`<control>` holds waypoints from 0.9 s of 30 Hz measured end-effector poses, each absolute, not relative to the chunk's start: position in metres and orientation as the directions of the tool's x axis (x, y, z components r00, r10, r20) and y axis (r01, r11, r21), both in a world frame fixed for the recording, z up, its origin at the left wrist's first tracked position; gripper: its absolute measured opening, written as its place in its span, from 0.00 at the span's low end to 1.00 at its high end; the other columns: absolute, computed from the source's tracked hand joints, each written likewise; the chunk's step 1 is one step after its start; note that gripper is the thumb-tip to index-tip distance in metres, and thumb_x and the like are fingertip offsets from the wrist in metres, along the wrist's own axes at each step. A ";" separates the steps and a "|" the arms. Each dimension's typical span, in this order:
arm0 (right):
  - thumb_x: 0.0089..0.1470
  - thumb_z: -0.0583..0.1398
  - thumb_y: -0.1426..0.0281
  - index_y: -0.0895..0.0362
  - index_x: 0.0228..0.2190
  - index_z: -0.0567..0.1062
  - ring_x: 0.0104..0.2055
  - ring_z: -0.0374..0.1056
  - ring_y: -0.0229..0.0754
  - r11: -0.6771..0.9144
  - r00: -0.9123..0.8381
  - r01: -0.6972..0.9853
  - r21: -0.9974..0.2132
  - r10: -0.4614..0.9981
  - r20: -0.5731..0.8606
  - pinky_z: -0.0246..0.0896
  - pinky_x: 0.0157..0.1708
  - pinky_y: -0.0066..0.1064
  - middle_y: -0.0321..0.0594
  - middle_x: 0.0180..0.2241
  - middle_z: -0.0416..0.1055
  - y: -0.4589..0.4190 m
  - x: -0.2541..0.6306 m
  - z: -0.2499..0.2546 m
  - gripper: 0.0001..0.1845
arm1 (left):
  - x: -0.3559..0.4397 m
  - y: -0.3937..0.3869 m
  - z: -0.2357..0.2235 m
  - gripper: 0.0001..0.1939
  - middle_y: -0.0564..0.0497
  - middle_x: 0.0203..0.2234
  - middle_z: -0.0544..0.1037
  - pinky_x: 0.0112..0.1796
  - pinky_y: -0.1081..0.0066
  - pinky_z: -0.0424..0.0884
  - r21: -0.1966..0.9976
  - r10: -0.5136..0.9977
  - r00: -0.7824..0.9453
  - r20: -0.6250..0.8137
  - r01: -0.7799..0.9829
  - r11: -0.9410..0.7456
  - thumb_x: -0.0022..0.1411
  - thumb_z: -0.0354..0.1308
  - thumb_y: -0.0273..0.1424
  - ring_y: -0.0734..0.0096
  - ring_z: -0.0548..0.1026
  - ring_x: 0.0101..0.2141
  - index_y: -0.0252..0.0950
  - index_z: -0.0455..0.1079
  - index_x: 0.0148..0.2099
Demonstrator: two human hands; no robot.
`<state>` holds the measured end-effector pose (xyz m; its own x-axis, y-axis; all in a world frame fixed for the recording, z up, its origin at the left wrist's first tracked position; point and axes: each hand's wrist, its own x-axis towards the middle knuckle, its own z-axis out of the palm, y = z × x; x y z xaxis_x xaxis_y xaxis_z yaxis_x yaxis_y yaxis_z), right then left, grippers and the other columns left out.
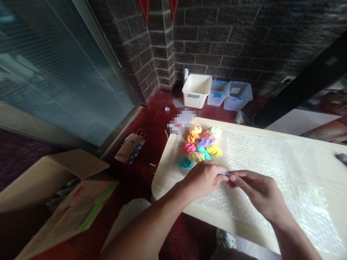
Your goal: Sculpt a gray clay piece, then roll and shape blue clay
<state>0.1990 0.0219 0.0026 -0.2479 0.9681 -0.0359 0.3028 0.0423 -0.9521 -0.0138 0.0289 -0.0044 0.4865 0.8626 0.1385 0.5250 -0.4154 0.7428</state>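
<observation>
Together, my left hand (204,178) and right hand (261,195) pinch a small blue piece (224,174) over bubble wrap (271,155) on a pale table (163,178); beyond, a white bin (193,102) and two clear tubs (235,104) stand on dark-red floor (150,124) by a brick wall (225,32).

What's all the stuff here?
Brick wall: one, dark, back
Triangular tips: two, red, top
Shiny floor: one, red, below
Glass panel: one, bluish, left
Open cardboard box: one, brown, lower left
Dotted paper bag: one, brown, floor
Ribbed bin: one, cream, near wall
Latched plastic boxes: two, clear, beside bin
Wooden table: one, pale, right
Bubble wrap: one, clear, on table
Crumpled lumps: about ten, multicoloured, on wrap
Thin piece: one, blue, over wrap
Left hand: one, bare, holding piece
Right hand: one, bare, holding piece
</observation>
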 end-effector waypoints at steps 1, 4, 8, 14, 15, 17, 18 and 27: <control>0.55 0.72 0.55 0.56 0.35 0.89 0.27 0.79 0.46 0.046 -0.249 0.307 -0.951 0.968 -0.034 0.78 0.28 0.30 0.46 0.27 0.83 0.022 0.199 0.003 0.16 | -0.014 0.029 -0.004 0.11 0.47 0.33 0.82 0.39 0.68 0.69 0.754 0.861 0.491 0.134 0.513 -0.410 0.72 0.60 0.32 0.63 0.79 0.37 0.36 0.79 0.37; 0.53 0.73 0.55 0.54 0.35 0.89 0.31 0.82 0.49 0.059 -0.220 0.295 -0.954 0.976 -0.008 0.80 0.32 0.31 0.46 0.29 0.85 0.022 0.203 0.001 0.15 | -0.013 0.027 -0.002 0.11 0.45 0.37 0.84 0.40 0.68 0.70 0.823 0.878 0.465 0.114 0.451 -0.346 0.71 0.62 0.36 0.62 0.80 0.39 0.35 0.80 0.46; 0.52 0.74 0.56 0.53 0.35 0.89 0.36 0.83 0.51 0.104 -0.223 0.288 -0.952 0.974 0.040 0.81 0.36 0.33 0.48 0.35 0.86 0.022 0.207 -0.001 0.14 | -0.012 0.027 0.001 0.16 0.47 0.32 0.83 0.33 0.71 0.65 0.867 0.882 0.468 0.060 0.413 -0.279 0.72 0.60 0.41 0.67 0.78 0.34 0.34 0.80 0.43; 0.57 0.71 0.55 0.58 0.41 0.88 0.28 0.80 0.45 -0.005 -0.201 0.264 -0.965 0.978 -0.060 0.79 0.30 0.30 0.46 0.28 0.84 0.023 0.204 0.000 0.19 | -0.014 0.028 0.001 0.10 0.48 0.32 0.83 0.34 0.70 0.64 0.809 0.891 0.430 0.143 0.468 -0.356 0.71 0.61 0.34 0.66 0.77 0.34 0.36 0.81 0.39; 0.57 0.71 0.55 0.58 0.39 0.88 0.27 0.79 0.45 -0.014 -0.215 0.264 -0.964 0.974 -0.073 0.78 0.29 0.30 0.46 0.27 0.84 0.023 0.203 0.000 0.18 | -0.014 0.028 0.000 0.09 0.48 0.33 0.84 0.35 0.70 0.65 0.808 0.888 0.435 0.148 0.464 -0.362 0.71 0.61 0.33 0.66 0.78 0.34 0.36 0.81 0.40; 0.56 0.72 0.55 0.58 0.34 0.88 0.27 0.79 0.44 -0.018 -0.239 0.255 -0.967 0.968 -0.081 0.77 0.29 0.29 0.45 0.26 0.83 0.023 0.203 0.000 0.17 | -0.012 0.027 -0.001 0.08 0.48 0.34 0.84 0.36 0.70 0.66 0.827 0.882 0.451 0.140 0.437 -0.354 0.70 0.61 0.31 0.65 0.79 0.35 0.36 0.81 0.40; 0.55 0.73 0.56 0.57 0.34 0.88 0.27 0.78 0.44 -0.019 -0.240 0.244 -0.970 0.968 -0.079 0.77 0.29 0.29 0.45 0.27 0.83 0.022 0.202 -0.001 0.16 | -0.012 0.026 -0.001 0.08 0.48 0.34 0.85 0.37 0.70 0.67 0.842 0.883 0.450 0.130 0.421 -0.338 0.70 0.61 0.31 0.66 0.79 0.35 0.36 0.81 0.40; 0.56 0.73 0.61 0.54 0.42 0.88 0.38 0.81 0.47 -0.019 -0.213 0.136 -0.991 0.976 -0.048 0.80 0.40 0.35 0.46 0.38 0.86 0.019 0.205 -0.001 0.14 | -0.010 0.026 0.001 0.14 0.52 0.26 0.80 0.28 0.72 0.59 0.900 0.909 0.412 0.068 0.367 -0.234 0.72 0.58 0.35 0.72 0.72 0.27 0.34 0.82 0.39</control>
<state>0.2045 0.0194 -0.0005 -0.2129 0.9759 -0.0483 0.1359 -0.0194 -0.9905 -0.0103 0.0258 0.0013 0.4119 0.9087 0.0683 0.3670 -0.2340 0.9003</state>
